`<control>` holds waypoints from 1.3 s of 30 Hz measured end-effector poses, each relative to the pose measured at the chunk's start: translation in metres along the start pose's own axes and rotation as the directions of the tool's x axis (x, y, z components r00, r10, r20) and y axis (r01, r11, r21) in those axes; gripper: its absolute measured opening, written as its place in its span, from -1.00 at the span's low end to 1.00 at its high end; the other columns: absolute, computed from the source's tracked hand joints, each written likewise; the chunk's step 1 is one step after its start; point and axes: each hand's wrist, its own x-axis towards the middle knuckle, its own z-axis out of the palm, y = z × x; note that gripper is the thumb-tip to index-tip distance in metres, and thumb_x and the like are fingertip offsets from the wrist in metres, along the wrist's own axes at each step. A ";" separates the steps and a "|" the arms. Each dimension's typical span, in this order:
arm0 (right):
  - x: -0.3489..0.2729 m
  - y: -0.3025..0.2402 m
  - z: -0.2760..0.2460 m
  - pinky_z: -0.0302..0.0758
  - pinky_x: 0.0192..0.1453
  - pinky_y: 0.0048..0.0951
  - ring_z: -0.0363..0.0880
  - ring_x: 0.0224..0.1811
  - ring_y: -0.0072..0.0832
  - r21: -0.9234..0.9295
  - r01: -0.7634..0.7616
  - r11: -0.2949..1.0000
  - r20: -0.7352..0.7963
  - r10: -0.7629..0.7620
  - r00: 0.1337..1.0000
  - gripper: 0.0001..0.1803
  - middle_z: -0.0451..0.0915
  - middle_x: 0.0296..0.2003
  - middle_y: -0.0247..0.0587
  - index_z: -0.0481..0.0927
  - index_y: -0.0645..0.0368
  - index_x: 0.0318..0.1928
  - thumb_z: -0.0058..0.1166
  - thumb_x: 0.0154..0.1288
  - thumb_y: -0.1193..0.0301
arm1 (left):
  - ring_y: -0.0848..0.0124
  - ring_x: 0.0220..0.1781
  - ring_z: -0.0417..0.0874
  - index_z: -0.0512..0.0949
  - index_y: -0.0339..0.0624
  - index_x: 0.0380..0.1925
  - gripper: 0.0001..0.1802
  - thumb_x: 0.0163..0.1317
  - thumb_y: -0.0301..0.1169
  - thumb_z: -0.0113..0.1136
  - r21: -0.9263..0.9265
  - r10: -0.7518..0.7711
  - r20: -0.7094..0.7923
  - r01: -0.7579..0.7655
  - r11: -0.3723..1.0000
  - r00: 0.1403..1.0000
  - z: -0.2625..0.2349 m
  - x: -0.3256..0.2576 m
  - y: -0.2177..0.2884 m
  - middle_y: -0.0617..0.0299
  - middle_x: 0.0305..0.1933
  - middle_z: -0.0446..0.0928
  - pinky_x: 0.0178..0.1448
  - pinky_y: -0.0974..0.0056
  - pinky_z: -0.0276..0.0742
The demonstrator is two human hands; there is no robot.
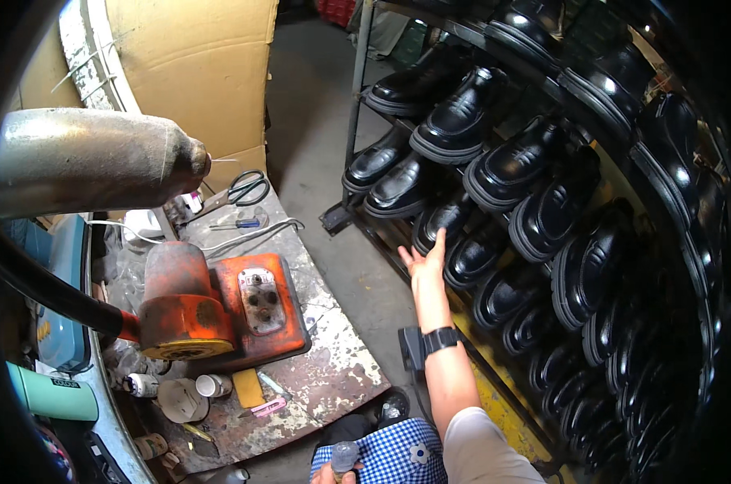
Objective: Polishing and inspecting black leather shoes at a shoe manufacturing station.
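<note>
My right hand point(424, 262) reaches out toward a rack of shoes, fingers spread and nothing held. Closest to its fingertips is a shiny black shoe point(444, 219) on a low tier; whether they touch I cannot tell. Another black shoe point(472, 256) sits just right of the hand. At the lower edge, in front of a blue checked apron point(394, 452), my left hand point(325, 476) is closed round a small object with a cloudy grey rounded top point(345, 455). Its lower part is hidden by the fingers and the picture's edge.
The metal rack point(362, 77) holds many black shoes in sloping tiers. To the left, a worn table point(341, 355) bears an orange machine point(261, 343), scissors point(248, 189), a white cup point(210, 385), a yellow pad point(248, 389) and a pink cutter point(269, 406). A metal cylinder point(91, 153) overhangs it.
</note>
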 end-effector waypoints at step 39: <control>-0.097 -0.059 -0.034 0.66 -0.21 -0.30 0.47 -0.04 -0.37 0.172 -0.147 0.974 0.076 0.135 0.988 -0.57 0.47 -0.03 -0.19 0.45 0.16 -0.03 0.23 0.07 0.37 | 0.42 -0.63 0.56 0.40 -0.29 -0.42 -0.63 0.25 -0.14 -0.03 0.180 0.264 -0.276 -0.220 0.959 0.924 0.027 -0.040 0.024 0.19 -0.62 0.56 -0.51 0.37 0.44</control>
